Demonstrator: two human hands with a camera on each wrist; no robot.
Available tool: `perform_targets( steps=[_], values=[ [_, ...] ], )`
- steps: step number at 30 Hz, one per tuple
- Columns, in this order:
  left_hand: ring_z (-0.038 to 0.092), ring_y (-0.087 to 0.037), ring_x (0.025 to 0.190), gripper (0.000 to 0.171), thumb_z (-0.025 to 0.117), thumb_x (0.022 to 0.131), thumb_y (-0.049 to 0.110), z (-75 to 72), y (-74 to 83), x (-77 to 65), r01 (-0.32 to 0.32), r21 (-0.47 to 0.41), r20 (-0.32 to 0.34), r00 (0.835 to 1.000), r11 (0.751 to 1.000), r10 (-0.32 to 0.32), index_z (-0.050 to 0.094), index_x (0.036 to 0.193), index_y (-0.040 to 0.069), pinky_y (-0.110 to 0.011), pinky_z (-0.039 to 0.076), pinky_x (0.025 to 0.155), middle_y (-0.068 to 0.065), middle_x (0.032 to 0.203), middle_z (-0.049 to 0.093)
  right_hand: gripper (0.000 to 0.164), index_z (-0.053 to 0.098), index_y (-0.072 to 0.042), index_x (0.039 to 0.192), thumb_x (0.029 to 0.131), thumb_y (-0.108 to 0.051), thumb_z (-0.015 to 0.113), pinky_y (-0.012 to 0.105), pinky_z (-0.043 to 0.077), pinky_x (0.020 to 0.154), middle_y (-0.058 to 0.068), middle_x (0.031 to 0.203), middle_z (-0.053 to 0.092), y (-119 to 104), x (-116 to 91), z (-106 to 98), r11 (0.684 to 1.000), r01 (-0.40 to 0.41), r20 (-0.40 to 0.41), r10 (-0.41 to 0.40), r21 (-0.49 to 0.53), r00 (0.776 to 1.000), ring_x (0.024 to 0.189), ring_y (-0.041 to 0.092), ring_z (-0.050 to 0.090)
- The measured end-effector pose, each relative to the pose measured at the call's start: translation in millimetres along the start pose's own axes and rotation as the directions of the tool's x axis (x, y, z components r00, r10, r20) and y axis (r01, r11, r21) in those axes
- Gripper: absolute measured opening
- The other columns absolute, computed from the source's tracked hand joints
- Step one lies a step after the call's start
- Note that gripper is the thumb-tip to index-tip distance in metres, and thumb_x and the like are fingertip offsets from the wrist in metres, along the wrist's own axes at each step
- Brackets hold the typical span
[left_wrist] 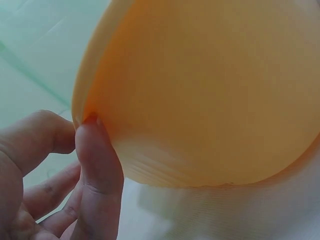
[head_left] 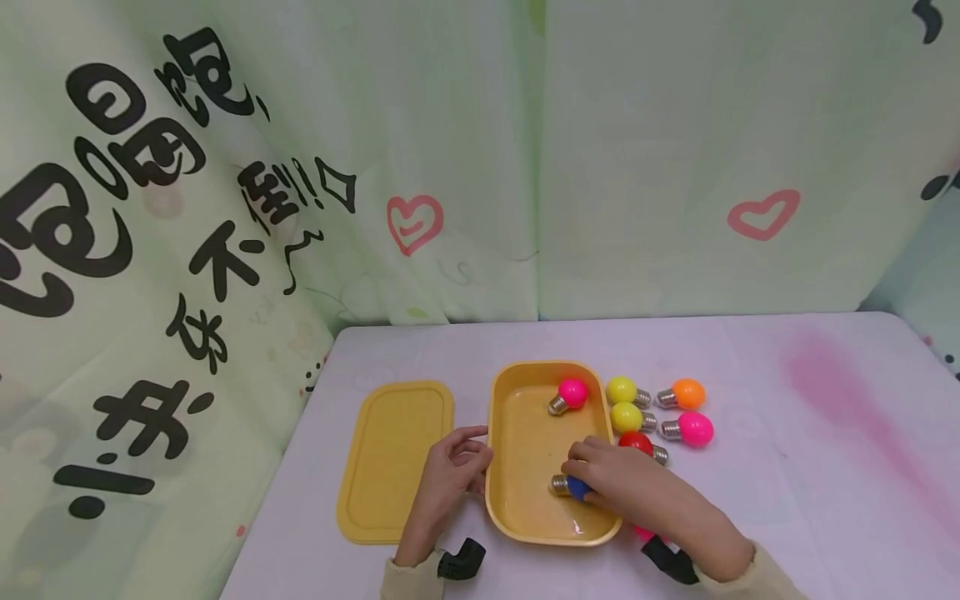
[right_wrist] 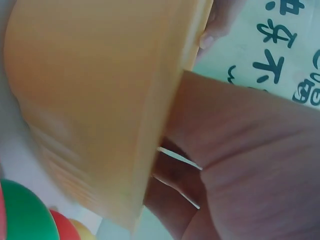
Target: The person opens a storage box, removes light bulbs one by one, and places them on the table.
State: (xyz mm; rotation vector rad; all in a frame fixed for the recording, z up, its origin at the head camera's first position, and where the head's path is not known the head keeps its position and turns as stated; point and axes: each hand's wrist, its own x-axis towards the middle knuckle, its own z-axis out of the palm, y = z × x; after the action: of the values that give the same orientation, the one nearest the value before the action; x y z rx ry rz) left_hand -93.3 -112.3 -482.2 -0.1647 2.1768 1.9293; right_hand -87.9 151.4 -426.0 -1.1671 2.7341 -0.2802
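Observation:
A yellow plastic box (head_left: 525, 450) stands on the table between the two hands. My right hand (head_left: 630, 479) reaches over its right wall and grips a blue light bulb (head_left: 577, 487) low inside, the metal screw base pointing left. A pink bulb (head_left: 573, 393) lies near the far end of the box. At the left wall, my left hand (head_left: 452, 468) holds the box, thumb (left_wrist: 100, 160) against the outer side and forefinger at the rim. In the right wrist view the box wall (right_wrist: 100, 90) hides the right fingertips and the blue bulb.
Right of the box lie two yellow bulbs (head_left: 626, 417), an orange bulb (head_left: 688, 393), a pink bulb (head_left: 697, 429) and a red bulb (head_left: 636, 442). A green bulb (right_wrist: 30, 210) shows in the right wrist view. The yellow lid (head_left: 396, 458) lies flat on the left.

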Motion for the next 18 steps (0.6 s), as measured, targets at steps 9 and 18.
perform_targets(
  steps=[9, 18],
  values=[
    [0.060, -0.014, 0.061, 0.036, 0.069, 0.092, 0.014, -0.4, 0.7, 0.4, 0.005, -0.003, -0.001, 1.000, 1.000, -0.005, 0.063, 0.127, 0.007, -0.027, 0.057, 0.056, -0.008, 0.097, 0.065, 0.032, 0.072, -0.014, 0.109, 0.080, -0.022, 0.082, 0.028, 0.059, 0.076, 0.000, 0.101, 0.064, -1.2, 3.8, 3.5, 1.000, 0.010, 0.020, -0.010, 0.000, 1.000, 0.091, 0.015, 0.057],
    [0.060, -0.015, 0.060, 0.037, 0.069, 0.092, 0.015, 0.0, 0.6, 0.0, -0.003, -0.002, 0.002, 1.000, 1.000, 0.003, 0.062, 0.127, 0.007, -0.026, 0.057, 0.057, -0.009, 0.098, 0.065, 0.035, 0.073, -0.012, 0.114, 0.080, -0.016, 0.082, 0.028, 0.059, 0.078, 0.002, 0.106, 0.065, -2.9, 0.2, -1.0, 1.000, 0.025, 0.007, -0.025, 0.002, 1.000, 0.096, 0.017, 0.059]
  ],
)
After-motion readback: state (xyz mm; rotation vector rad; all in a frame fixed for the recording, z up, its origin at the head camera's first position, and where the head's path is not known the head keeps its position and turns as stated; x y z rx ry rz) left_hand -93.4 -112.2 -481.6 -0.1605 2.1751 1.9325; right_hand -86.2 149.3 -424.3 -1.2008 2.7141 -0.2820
